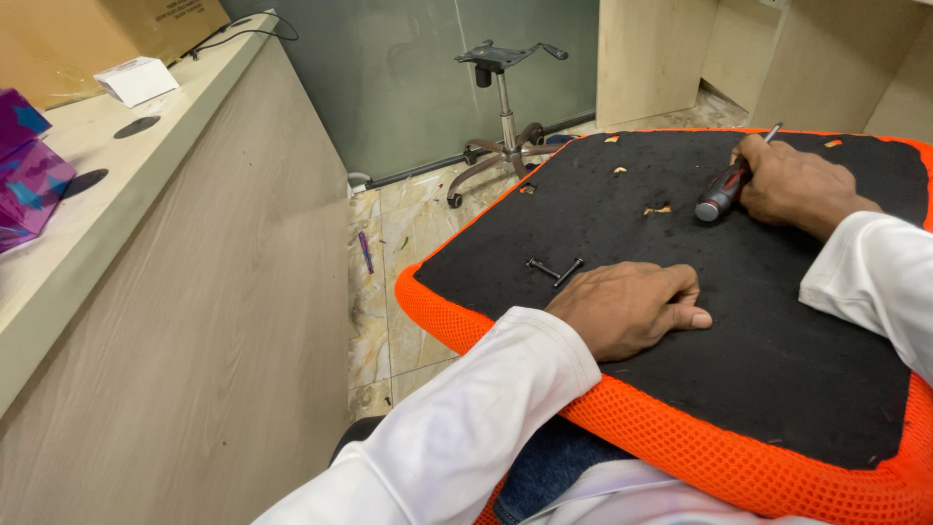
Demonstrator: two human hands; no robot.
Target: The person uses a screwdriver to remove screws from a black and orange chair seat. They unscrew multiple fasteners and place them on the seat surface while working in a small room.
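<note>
At far left, a purple box [27, 167] and a white carton [138, 80] sit on a wooden counter [126, 185]. Upper centre, a chair base [503, 107] stands on the tiled floor. Two dark bolts [556, 269] lie just beside the left hand [630, 306], which rests loosely curled, holding nothing, on the overturned orange seat cushion [680, 428]. Upper right, the right hand [792, 183] grips a screwdriver [727, 191] against the cushion's black underside.

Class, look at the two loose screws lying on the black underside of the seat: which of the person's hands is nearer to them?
Left. The left hand rests flat just beside the two screws, while the right hand grips a screwdriver farther away, near the seat's far edge.
</note>
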